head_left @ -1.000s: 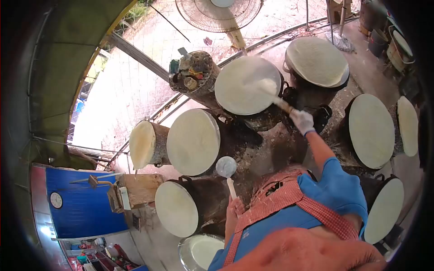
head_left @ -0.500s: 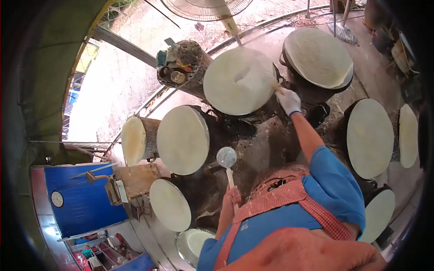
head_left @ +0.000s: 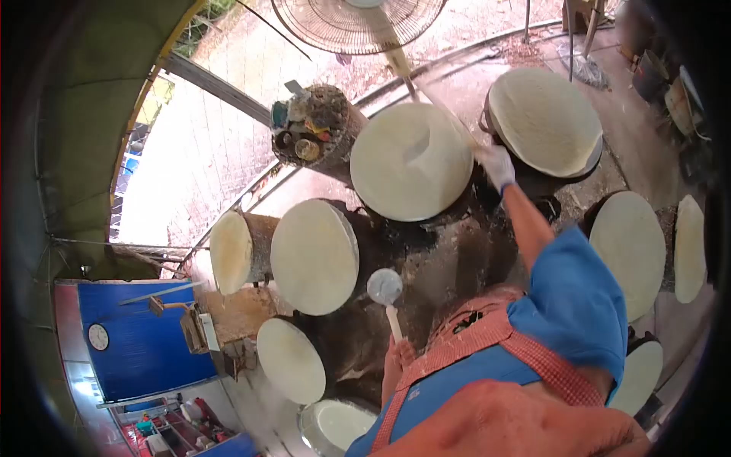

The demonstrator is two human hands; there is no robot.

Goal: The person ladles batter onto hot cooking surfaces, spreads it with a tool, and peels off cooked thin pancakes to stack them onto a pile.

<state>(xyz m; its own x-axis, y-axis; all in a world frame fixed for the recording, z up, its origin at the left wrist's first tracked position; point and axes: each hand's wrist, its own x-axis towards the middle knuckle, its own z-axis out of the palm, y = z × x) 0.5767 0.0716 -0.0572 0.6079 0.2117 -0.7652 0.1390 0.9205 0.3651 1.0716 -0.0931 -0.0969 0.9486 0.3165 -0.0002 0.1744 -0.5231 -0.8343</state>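
Above centre, the right hand (head_left: 496,165) grips a stick (head_left: 474,142) beside a disc (head_left: 392,179); below, the left hand (head_left: 401,353) clasps a ladle (head_left: 384,286) outward, perhaps clearing the apron (head_left: 487,333)

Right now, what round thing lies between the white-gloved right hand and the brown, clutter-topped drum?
In the head view, a cream-coloured disc lies between the right hand and drum.

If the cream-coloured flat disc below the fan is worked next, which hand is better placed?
Probably the right hand: white-gloved and gripping a long pale tool, it is beside the cream-coloured flat disc. The left hand, holding a grey round-headed ladle, is farther back.
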